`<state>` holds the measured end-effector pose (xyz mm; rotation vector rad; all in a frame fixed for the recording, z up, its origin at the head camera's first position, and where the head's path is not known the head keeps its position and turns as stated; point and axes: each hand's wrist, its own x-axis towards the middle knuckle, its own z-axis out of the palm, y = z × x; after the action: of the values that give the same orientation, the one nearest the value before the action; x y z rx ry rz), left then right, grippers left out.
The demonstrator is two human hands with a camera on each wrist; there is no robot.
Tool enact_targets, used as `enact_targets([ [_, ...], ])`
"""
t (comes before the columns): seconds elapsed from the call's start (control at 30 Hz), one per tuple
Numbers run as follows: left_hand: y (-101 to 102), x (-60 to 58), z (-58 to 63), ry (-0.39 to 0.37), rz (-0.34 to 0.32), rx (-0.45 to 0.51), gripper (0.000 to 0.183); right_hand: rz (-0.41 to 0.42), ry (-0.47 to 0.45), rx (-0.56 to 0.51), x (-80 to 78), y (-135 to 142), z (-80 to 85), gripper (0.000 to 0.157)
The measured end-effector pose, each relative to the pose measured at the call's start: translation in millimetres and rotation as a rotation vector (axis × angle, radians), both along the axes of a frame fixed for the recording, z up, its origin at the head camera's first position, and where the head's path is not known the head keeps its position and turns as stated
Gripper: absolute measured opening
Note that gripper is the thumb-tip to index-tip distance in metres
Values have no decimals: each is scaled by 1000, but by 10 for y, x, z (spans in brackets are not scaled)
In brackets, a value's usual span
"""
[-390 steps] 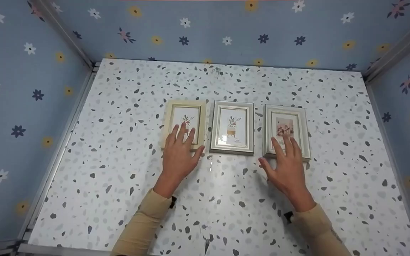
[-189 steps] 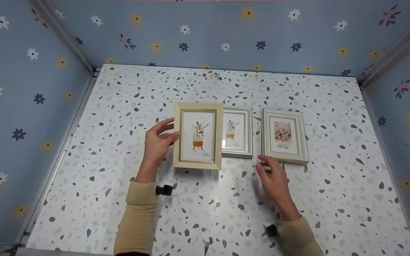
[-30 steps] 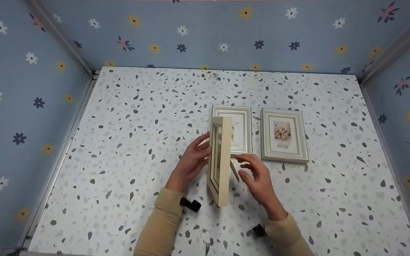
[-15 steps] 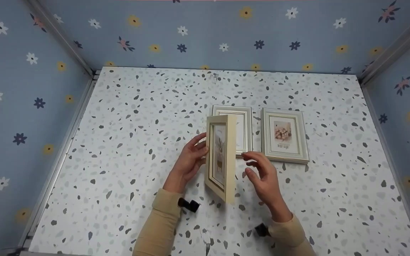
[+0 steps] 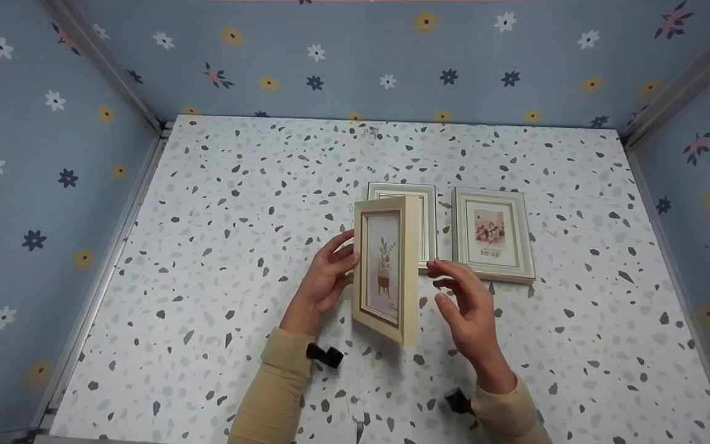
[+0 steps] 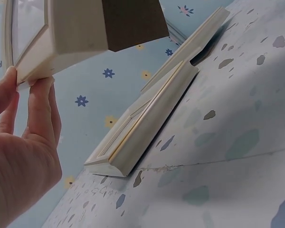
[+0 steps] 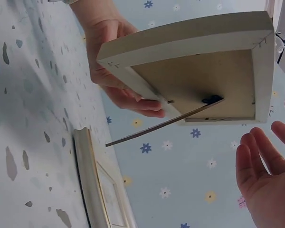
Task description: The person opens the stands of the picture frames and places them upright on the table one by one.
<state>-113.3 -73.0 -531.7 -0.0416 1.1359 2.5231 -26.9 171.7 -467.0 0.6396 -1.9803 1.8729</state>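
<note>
My left hand (image 5: 327, 274) pinches the left edge of a cream picture frame (image 5: 410, 271), thumb in front and fingers behind. The frame is held upright above the table, turned partly sideways, its potted-plant print facing left. In the right wrist view its brown backing shows, with the easel leg (image 7: 166, 126) swung out from it. My right hand (image 5: 469, 308) hovers just right of the frame, fingers loosely bent and holding nothing. Behind the held frame lies a silver-white picture frame (image 5: 428, 222), partly covered in the head view. Another pale picture frame (image 5: 524, 237), with a pink flower print, lies to its right.
The speckled white table (image 5: 238, 185) has blue flower-patterned panels (image 5: 355, 55) at its back and sides. Black camera mounts (image 5: 333, 357) sit at both wrists.
Over the last second the cream picture frame turns so its front shows more, and its easel leg leaves the head view. My right hand draws away to the right. Earlier, that frame lay on the table.
</note>
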Motion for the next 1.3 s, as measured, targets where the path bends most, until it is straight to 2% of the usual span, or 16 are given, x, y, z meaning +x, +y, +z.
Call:
enact_targets([
  [0.27,-3,-6,-8,25,8,-20,41,0,5,5,4,-3,41,47],
  [0.6,-19,18,14,11,41,-83,43,-15,-24,-1,-13,-8,29,48],
  [0.87,-22,29,-8,24,86,-172,46,-63,-62,38,-35,11,-23,50],
  [1.07,-19,62,25,53,117,-252,47,-101,-108,43,-42,32,-67,48],
  [1.2,-19,77,45,75,127,-266,49,-137,-128,64,-60,32,-86,47],
  [1.3,-27,88,58,84,136,-277,50,-163,-130,71,-64,2,-40,45],
])
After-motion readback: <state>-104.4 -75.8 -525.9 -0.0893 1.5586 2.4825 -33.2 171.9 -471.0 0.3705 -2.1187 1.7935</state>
